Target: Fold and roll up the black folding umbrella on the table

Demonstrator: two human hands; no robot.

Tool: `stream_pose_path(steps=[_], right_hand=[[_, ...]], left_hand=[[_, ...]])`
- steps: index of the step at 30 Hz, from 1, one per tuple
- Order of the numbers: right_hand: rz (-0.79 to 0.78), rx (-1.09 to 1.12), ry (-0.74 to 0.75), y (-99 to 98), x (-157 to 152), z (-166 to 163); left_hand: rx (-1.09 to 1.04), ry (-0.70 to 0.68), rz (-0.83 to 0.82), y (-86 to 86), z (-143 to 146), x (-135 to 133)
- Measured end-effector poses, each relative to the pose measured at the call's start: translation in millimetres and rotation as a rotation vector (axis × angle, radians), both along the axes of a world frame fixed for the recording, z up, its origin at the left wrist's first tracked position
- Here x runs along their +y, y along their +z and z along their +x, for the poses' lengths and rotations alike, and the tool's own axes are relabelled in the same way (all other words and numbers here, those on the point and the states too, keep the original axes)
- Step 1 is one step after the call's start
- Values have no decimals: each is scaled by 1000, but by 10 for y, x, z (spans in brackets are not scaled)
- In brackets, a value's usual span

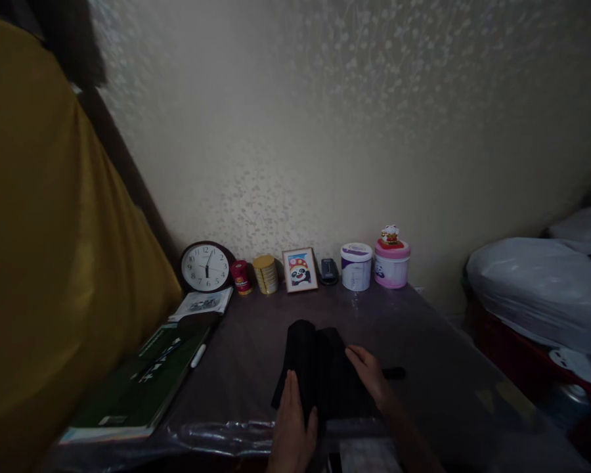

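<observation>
In the head view, lying at the near side of the desk (246,374), about midway across: a black folded bundle (324,368), too dark to show most of its folds. Laid over its left part, the left hand (291,424), opened flat, fingers straight and side by side, thumb apart from them. At its upper right edge, the right hand (368,373), fingers bent and tips touching the bundle; impossible to tell whether clamped on it. Jutting out just right of that hand, a short black strip (394,373). Along the far edge, from left to right: a clock (205,267), a red can (241,277), a yellow ribbed tin (266,274), a framed panda picture (301,270), a small dark device (329,269), a purple-and-white tub (356,270) and a pink tub (392,268) topped by a cat figurine (390,234). On the left side, a green book (142,378) with a white pen (197,355) just beside it.
</observation>
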State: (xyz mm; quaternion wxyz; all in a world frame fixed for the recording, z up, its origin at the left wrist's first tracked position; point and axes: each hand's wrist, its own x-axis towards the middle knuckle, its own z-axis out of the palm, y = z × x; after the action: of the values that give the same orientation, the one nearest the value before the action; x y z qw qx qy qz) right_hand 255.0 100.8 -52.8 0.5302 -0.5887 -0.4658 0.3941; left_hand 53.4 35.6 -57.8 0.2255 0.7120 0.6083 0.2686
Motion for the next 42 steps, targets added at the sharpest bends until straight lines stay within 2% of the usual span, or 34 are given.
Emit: stream_pose_path(steps=[5,12,20,28,34,37,42], right_hand=[[-40,-4,36,16,115,-72],[54,-23,112,118,283,-162],[90,-21,196,278,479,-528],[35,-163,225,289,614,-942],[-2,-234,269,291,635,-1119],[-43,-266,308,284,641,-1198],[-87,-310,381,273,646,-1306]], left_hand=[[-24,14,-15,-8,3,9],[-62,8,-43,60,-4,-6],[16,1,-101,119,-6,-16],[-30,7,-90,-24,-47,17],[8,8,-85,47,-45,14],[54,46,-134,68,-24,21],[47,83,-186,-29,-38,-7]])
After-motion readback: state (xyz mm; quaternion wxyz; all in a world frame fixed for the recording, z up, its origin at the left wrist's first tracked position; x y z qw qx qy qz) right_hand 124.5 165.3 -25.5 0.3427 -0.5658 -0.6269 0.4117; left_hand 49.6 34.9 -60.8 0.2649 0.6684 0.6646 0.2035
